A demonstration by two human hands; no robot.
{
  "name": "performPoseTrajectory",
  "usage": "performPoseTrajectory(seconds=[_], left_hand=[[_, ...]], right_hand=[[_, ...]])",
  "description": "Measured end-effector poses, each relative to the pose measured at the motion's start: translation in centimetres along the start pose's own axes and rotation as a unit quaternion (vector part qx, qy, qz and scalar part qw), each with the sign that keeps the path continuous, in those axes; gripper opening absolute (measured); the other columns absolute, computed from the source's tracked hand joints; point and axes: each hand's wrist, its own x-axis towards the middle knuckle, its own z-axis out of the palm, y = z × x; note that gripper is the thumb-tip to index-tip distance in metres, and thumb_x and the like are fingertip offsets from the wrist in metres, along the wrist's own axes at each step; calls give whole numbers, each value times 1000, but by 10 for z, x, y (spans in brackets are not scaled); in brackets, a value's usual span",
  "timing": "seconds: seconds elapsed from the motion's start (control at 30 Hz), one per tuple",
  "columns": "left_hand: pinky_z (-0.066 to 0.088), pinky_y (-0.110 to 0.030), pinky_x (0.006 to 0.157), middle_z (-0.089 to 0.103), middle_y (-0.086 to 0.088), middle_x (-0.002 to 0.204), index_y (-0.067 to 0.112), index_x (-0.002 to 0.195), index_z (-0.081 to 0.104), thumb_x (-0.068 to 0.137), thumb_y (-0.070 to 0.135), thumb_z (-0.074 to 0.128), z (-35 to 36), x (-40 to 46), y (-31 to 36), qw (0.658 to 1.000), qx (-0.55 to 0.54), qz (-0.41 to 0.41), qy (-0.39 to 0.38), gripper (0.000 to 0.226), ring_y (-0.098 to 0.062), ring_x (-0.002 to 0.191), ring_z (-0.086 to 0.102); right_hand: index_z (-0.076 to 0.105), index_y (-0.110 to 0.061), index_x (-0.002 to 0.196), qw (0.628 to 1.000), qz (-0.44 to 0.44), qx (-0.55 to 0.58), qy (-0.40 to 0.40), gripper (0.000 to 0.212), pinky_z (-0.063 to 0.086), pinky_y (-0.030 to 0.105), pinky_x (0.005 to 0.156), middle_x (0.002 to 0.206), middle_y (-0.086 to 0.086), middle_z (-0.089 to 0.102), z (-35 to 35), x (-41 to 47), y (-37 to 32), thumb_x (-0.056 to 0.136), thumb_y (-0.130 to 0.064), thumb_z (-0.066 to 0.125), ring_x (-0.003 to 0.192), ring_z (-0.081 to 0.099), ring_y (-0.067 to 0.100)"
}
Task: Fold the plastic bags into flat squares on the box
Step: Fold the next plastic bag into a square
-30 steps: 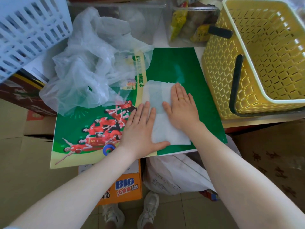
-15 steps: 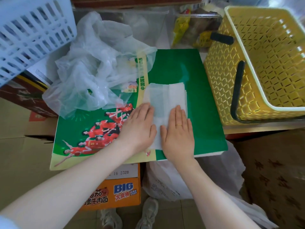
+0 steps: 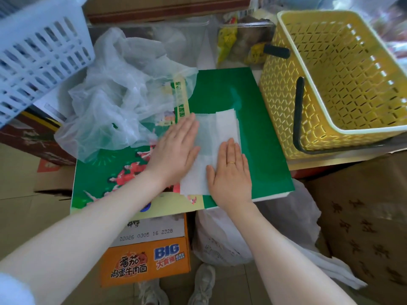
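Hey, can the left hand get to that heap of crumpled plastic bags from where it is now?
Probably yes. The left hand lies flat on the folded bag, with the crumpled bags just beyond its fingers and nothing between.

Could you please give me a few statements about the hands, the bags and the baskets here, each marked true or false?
1. Both hands press flat on the folded bag. True: left hand, right hand.
2. The yellow basket holds folded bags. False: nothing shows inside it.
3. A crumpled bag pile lies on the green box. True.
4. The ring is on the left hand. False: right hand.
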Motion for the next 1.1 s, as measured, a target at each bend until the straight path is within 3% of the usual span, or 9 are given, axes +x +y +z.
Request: performPoseTrajectory(seconds=[0.17, 0.23, 0.33, 0.4, 0.5, 0.7, 0.87, 0.97, 1.1], left_hand=[[30, -49, 102, 51, -19, 132, 4, 118, 59, 87, 41, 40, 8, -65, 7, 989, 31, 125, -79, 52, -34, 120, 50], [38, -49, 97, 56, -16, 126, 5, 117, 59, 86, 43, 40, 10, -69, 4, 989, 30, 104, -97, 53, -34, 115, 54], [47, -49, 88, 60, -14, 117, 6, 115, 61, 81, 48, 40, 5, -65, 7, 991, 25, 82, -107, 58, -33, 107, 58], [50, -48, 82, 63, -12, 112, 6, 111, 63, 77, 51, 40, 0, -59, 9, 990, 30, 81, -114, 60, -31, 101, 61], [52, -44, 79, 64, -10, 109, 8, 109, 64, 76, 53, 43, -4, -56, 8, 987, 49, 86, -124, 60, -29, 97, 62], [32, -40, 101, 44, -8, 138, 14, 134, 45, 81, 52, 56, -9, -49, 12, 989, 54, 70, -121, 66, -27, 124, 42], [39, -41, 92, 57, -7, 119, 12, 116, 60, 68, 50, 43, -4, -54, 12, 996, 7, 57, -74, 64, -28, 107, 53], [44, -39, 86, 66, -3, 101, 10, 98, 68, 77, 35, 44, 2, -55, 5, 996, -72, 57, -12, 40, -24, 94, 60], [34, -12, 55, 66, -1, 72, 8, 92, 66, 88, 44, 38, -2, -73, 7, 968, -250, -34, 7, 46, 1, 60, 51]], right_hand=[[17, -1, 146, 990, -31, 114, -77, 61, 3, 33, 115, 156, 17, 2, -18, 10, 13, 97, -31, 39, 145, 3, 28], [37, 1, 137, 983, -34, 167, -63, 49, 12, 32, 113, 155, 18, 12, -31, 11, 27, 95, -22, 48, 142, 12, 30], [60, 1, 115, 988, -132, 83, -23, 44, 41, 42, 100, 139, 18, 46, -40, -3, 45, 90, -34, 49, 125, 46, 35], [65, 0, 109, 978, -204, 16, -28, 56, 53, 45, 86, 126, 15, 59, -43, -11, 55, 84, -45, 43, 110, 60, 33], [62, -2, 116, 963, -255, -70, -43, 64, 53, 39, 83, 124, 14, 61, -46, -18, 65, 78, -50, 42, 111, 61, 28], [67, 2, 104, 943, -319, -98, -2, 43, 58, 40, 71, 110, 19, 67, -38, -14, 70, 61, -5, 64, 98, 67, 31], [68, -5, 96, 970, -212, 119, -9, 23, 55, 44, 80, 110, 9, 68, -46, -8, 72, 74, 0, 65, 100, 64, 30], [65, -4, 110, 964, -128, 235, -3, 24, 37, 20, 97, 115, 8, 64, -50, -11, 70, 90, -4, 53, 111, 53, 18], [61, -16, 108, 924, -80, 359, -108, 33, 39, 9, 74, 99, -9, 63, -62, -31, 71, 87, -39, 50, 91, 54, 3]])
